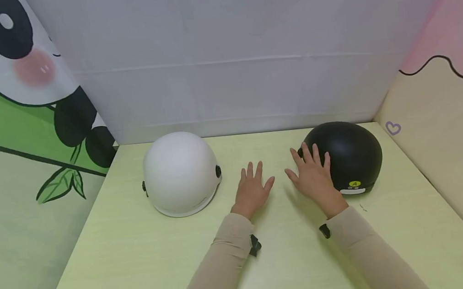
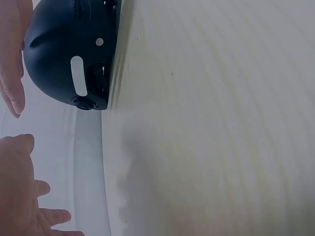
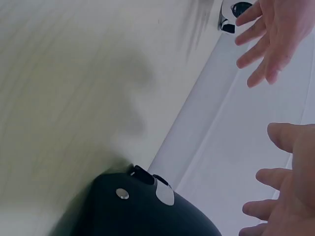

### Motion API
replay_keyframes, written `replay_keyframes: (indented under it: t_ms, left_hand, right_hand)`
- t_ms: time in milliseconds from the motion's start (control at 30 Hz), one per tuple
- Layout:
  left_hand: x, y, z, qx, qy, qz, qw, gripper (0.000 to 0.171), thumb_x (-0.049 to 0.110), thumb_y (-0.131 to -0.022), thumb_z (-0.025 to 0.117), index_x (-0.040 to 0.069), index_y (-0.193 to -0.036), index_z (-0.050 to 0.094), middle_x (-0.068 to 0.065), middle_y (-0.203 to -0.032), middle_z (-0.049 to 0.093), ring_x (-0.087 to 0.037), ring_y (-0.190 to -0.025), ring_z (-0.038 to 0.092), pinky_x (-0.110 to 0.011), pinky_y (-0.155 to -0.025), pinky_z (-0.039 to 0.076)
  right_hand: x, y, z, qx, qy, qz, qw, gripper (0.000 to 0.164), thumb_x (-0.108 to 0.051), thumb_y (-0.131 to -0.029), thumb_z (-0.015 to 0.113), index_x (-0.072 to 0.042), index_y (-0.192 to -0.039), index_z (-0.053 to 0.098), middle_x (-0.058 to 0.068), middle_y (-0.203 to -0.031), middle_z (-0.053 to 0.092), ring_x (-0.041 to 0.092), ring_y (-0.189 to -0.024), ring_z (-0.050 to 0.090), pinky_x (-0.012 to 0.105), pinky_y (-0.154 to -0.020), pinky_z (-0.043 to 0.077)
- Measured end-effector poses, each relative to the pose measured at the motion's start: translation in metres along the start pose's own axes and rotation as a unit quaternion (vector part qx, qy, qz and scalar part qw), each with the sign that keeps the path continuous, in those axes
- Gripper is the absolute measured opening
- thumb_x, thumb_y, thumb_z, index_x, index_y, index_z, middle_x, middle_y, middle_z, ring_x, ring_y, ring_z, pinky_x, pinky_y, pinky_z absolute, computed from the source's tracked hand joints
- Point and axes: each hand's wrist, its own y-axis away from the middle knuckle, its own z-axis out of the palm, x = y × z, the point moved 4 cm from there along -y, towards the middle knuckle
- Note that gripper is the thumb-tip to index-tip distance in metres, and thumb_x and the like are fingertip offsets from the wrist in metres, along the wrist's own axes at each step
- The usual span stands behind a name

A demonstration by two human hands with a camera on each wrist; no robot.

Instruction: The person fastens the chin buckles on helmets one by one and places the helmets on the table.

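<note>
Beige sleeves (image 1: 221, 267) were nearest, behind the fingers. Left hand (image 1: 251, 193) and right hand (image 1: 316, 178) hovered over the pale wood-grain table (image 1: 135, 267), fingers straight and spread apart, gripping nothing. Right fingertips touching the black half-shell helmet (image 1: 350, 152): couldn't tell. A sound hold probably called for both palms low on opposite sides of that shell, fingers hooked under the rim; fingertips alone would likely slip on the smooth dome. Black helmet lay just right of the right fingers and partly beyond them, its white strip (image 1: 352, 191) and yellow "A" sticker (image 1: 355, 183) facing back. White half-shell helmet (image 1: 180, 172) sat left of the left fingers, well apart, side knob (image 1: 218, 171) toward them. Whitish cloth backdrop (image 1: 235, 89) hung beyond all fingertips.
</note>
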Motion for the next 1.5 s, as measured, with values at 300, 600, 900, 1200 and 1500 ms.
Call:
replay_keyframes:
  t_ms: [300, 600, 900, 1200, 1500]
  left_hand:
    - [0.008, -0.005, 0.01, 0.003, 0.04, 0.019, 0.999, 0.067, 0.051, -0.103, 0.036, 0.01, -0.156, 0.023, -0.02, -0.155, 0.024, -0.038, -0.14, 0.026, -0.046, -0.108, 0.029]
    - [0.023, -0.008, 0.021, -0.009, 0.082, 0.042, 0.9957, 0.066, 0.049, -0.103, 0.037, 0.01, -0.156, 0.023, -0.018, -0.154, 0.028, -0.036, -0.137, 0.032, -0.045, -0.106, 0.033]
    - [0.03, -0.008, 0.037, -0.029, 0.148, 0.031, 0.9881, 0.066, 0.05, -0.103, 0.038, 0.012, -0.156, 0.024, -0.011, -0.152, 0.033, -0.028, -0.136, 0.033, -0.04, -0.106, 0.034]
    - [0.036, -0.005, 0.048, -0.033, 0.201, 0.008, 0.9791, 0.066, 0.05, -0.103, 0.037, 0.014, -0.156, 0.023, -0.009, -0.152, 0.034, -0.028, -0.137, 0.032, -0.044, -0.106, 0.033]
    - [0.051, -0.01, 0.055, -0.049, 0.257, -0.005, 0.9651, 0.068, 0.055, -0.101, 0.036, 0.018, -0.156, 0.023, -0.008, -0.154, 0.032, -0.025, -0.14, 0.03, -0.043, -0.109, 0.029]
  right_hand:
    - [0.014, -0.005, -0.011, 0.01, -0.024, 0.014, 1.0, 0.069, -0.044, -0.101, 0.049, -0.012, -0.156, 0.024, 0.021, -0.16, 0.002, 0.042, -0.143, -0.011, 0.064, -0.105, -0.013]
    - [0.034, -0.005, -0.025, 0.028, -0.033, 0.033, 0.998, 0.069, -0.044, -0.101, 0.047, -0.01, -0.156, 0.022, 0.023, -0.159, 0.001, 0.044, -0.142, -0.012, 0.066, -0.103, -0.013]
    - [0.051, 0.0, -0.036, 0.044, -0.035, 0.043, 0.997, 0.071, -0.048, -0.101, 0.044, -0.009, -0.156, 0.02, 0.025, -0.158, 0.001, 0.047, -0.141, -0.011, 0.069, -0.102, -0.012]
    - [0.061, 0.007, -0.039, 0.049, -0.043, 0.048, 0.997, 0.072, -0.048, -0.101, 0.044, -0.008, -0.156, 0.019, 0.027, -0.158, 0.001, 0.049, -0.14, -0.011, 0.07, -0.1, -0.012]
    - [0.069, 0.004, -0.046, 0.056, -0.041, 0.059, 0.996, 0.072, -0.049, -0.101, 0.043, -0.009, -0.156, 0.018, 0.027, -0.158, -0.001, 0.049, -0.14, -0.012, 0.072, -0.099, -0.012]
